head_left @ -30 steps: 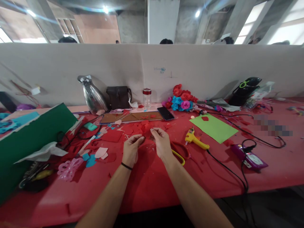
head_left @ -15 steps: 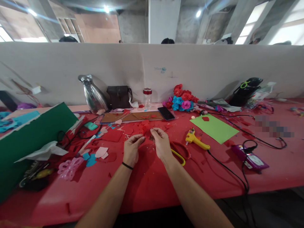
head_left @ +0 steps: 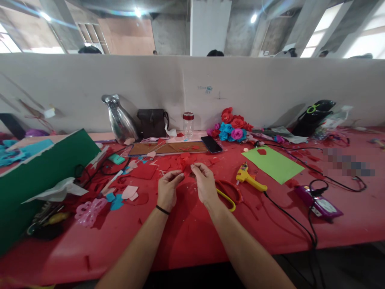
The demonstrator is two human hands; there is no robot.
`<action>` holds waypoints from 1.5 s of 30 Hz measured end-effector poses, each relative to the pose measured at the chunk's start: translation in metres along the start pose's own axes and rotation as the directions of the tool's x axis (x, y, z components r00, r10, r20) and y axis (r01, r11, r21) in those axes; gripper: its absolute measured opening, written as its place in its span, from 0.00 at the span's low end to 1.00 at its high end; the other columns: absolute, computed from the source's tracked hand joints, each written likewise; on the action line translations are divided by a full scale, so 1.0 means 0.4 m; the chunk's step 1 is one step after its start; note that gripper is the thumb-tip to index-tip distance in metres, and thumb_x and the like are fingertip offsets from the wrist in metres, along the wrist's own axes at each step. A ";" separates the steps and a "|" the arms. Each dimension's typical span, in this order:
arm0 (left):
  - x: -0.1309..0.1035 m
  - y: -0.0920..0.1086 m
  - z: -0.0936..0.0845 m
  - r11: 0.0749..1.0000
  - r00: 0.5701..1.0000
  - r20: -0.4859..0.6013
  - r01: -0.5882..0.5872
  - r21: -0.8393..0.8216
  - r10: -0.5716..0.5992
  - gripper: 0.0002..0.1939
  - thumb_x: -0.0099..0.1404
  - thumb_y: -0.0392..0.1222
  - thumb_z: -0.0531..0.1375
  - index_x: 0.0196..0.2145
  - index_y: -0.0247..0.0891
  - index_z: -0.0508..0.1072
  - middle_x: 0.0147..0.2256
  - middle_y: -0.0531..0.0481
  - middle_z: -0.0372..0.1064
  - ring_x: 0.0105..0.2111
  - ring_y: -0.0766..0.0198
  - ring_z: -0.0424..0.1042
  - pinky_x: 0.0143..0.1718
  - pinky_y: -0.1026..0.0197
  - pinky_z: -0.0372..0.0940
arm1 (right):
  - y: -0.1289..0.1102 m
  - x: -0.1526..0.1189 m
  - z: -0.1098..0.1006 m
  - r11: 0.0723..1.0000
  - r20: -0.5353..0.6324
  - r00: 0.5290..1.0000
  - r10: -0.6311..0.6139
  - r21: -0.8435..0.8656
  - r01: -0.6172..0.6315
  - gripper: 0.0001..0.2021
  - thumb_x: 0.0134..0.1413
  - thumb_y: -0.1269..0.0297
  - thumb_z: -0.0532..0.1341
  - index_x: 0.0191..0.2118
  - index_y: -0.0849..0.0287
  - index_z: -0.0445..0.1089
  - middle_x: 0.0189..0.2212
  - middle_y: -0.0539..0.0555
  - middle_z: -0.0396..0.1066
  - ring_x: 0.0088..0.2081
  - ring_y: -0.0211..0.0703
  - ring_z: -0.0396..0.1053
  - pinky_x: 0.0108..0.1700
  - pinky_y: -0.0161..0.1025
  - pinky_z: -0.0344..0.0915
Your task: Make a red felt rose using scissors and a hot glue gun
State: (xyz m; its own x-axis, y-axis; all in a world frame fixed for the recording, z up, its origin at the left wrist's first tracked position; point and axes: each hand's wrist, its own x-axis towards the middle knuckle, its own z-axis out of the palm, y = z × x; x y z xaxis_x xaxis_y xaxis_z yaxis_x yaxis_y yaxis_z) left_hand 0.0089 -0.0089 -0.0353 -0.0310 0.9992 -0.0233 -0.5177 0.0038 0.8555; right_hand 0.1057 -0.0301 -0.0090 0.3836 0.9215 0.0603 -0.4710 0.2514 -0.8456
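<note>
Over the middle of the red-covered table, my left hand is closed, thumb and fingers pinched at a small red paper piece. Facing it, my right hand is also closed, its thumb and fingertips pinched at the other side of that piece. Red on red makes the paper's outline hard to see. Beside my right wrist lie scissors with red and yellow handles, partly hidden by the arm. Farther right rests a yellow glue gun with a black cord.
Paper flowers, a phone and a glass jar are at the back. A steel jug leans on the partition. Left are paper scraps and a green board; right, a green sheet and purple power box.
The whole view has shifted slightly, so things appear a little farther right. Both hands keep nearly the same pinch and position.
</note>
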 end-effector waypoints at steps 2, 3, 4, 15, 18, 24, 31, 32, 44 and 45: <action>0.000 0.000 0.000 1.000 1.000 0.005 0.000 0.005 0.000 0.13 0.36 0.36 0.71 0.23 0.34 0.76 0.22 0.54 0.72 0.25 0.69 0.70 0.33 0.64 0.64 | 0.002 0.001 -0.001 1.000 -0.002 1.000 -0.012 -0.010 0.012 0.07 0.39 0.61 0.64 0.24 0.57 0.67 0.20 0.44 0.64 0.25 0.35 0.61 0.31 0.35 0.60; 0.000 -0.001 0.000 1.000 1.000 0.007 0.000 0.008 0.000 0.13 0.36 0.36 0.71 0.23 0.34 0.76 0.22 0.54 0.72 0.25 0.69 0.70 0.33 0.64 0.64 | 0.004 0.001 -0.002 1.000 0.000 1.000 -0.014 -0.011 0.014 0.07 0.39 0.61 0.64 0.24 0.57 0.68 0.20 0.44 0.64 0.26 0.35 0.61 0.31 0.35 0.60; 0.000 -0.001 0.000 1.000 1.000 0.008 -0.003 0.011 0.003 0.13 0.36 0.36 0.71 0.23 0.34 0.76 0.22 0.54 0.72 0.25 0.70 0.69 0.33 0.64 0.64 | 0.005 0.002 -0.004 1.000 0.005 1.000 -0.015 -0.011 0.015 0.06 0.40 0.61 0.64 0.24 0.57 0.68 0.20 0.44 0.64 0.26 0.35 0.61 0.31 0.35 0.60; -0.003 0.002 -0.002 0.997 0.997 0.005 -0.072 -0.006 0.072 0.12 0.39 0.37 0.70 0.25 0.35 0.77 0.25 0.53 0.71 0.28 0.69 0.68 0.35 0.64 0.63 | 0.007 -0.013 -0.013 0.998 0.061 0.997 -0.054 -0.040 0.057 0.10 0.38 0.70 0.61 0.33 0.56 0.70 0.32 0.48 0.72 0.35 0.39 0.67 0.40 0.37 0.62; -0.004 0.005 -0.002 0.993 0.993 -0.003 -0.116 0.022 0.117 0.11 0.40 0.37 0.70 0.25 0.35 0.77 0.26 0.53 0.71 0.29 0.68 0.68 0.36 0.63 0.63 | 0.007 -0.015 -0.013 1.000 0.116 0.993 -0.025 -0.003 0.025 0.12 0.35 0.73 0.59 0.32 0.57 0.71 0.31 0.49 0.72 0.35 0.39 0.67 0.40 0.36 0.62; -0.009 -0.008 0.014 0.970 0.974 -0.034 -0.221 0.105 0.225 0.09 0.43 0.38 0.68 0.25 0.37 0.76 0.29 0.51 0.71 0.30 0.65 0.68 0.37 0.62 0.64 | 0.014 -0.017 -0.012 0.996 0.143 0.986 0.088 -0.010 -0.088 0.09 0.36 0.71 0.61 0.30 0.57 0.71 0.29 0.48 0.71 0.32 0.38 0.66 0.37 0.34 0.61; -0.009 -0.038 0.031 0.943 0.949 -0.096 -0.280 0.178 0.300 0.05 0.45 0.36 0.66 0.25 0.38 0.76 0.28 0.51 0.71 0.30 0.64 0.69 0.35 0.62 0.64 | 0.034 -0.018 -0.010 0.997 0.123 0.992 0.008 -0.076 0.001 0.08 0.37 0.66 0.67 0.30 0.57 0.71 0.28 0.48 0.73 0.32 0.37 0.67 0.40 0.37 0.62; -0.009 -0.038 0.031 0.937 0.946 -0.094 -0.289 0.198 0.311 0.04 0.46 0.35 0.65 0.24 0.38 0.76 0.28 0.51 0.71 0.30 0.64 0.69 0.35 0.62 0.64 | 0.036 -0.016 -0.012 0.997 0.114 0.993 0.006 -0.075 0.003 0.08 0.37 0.66 0.67 0.29 0.57 0.71 0.27 0.47 0.72 0.31 0.37 0.67 0.39 0.36 0.62; -0.020 0.009 0.024 0.965 0.971 -0.014 -0.237 0.108 0.240 0.09 0.46 0.38 0.66 0.29 0.37 0.76 0.30 0.49 0.74 0.33 0.64 0.71 0.39 0.61 0.65 | 0.023 -0.013 -0.012 0.996 0.020 0.999 -0.038 -0.086 0.039 0.07 0.38 0.63 0.67 0.26 0.58 0.70 0.24 0.46 0.71 0.28 0.36 0.65 0.37 0.36 0.61; -0.012 0.016 0.017 0.968 0.971 -0.040 -0.231 0.096 0.236 0.09 0.47 0.39 0.66 0.29 0.37 0.77 0.31 0.49 0.74 0.33 0.64 0.71 0.39 0.62 0.64 | 0.022 -0.013 -0.012 0.996 0.030 0.999 -0.034 -0.084 0.037 0.07 0.38 0.62 0.67 0.26 0.58 0.71 0.24 0.46 0.72 0.28 0.36 0.65 0.37 0.36 0.61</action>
State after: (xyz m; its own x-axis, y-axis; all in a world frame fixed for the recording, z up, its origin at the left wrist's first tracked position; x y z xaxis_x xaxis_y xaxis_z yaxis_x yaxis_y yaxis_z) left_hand 0.0113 -0.0134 -0.0261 -0.1861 0.9696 0.1587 -0.4117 -0.2236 0.8835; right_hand 0.1034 -0.0341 -0.0191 0.3752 0.9209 0.1056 -0.3877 0.2593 -0.8846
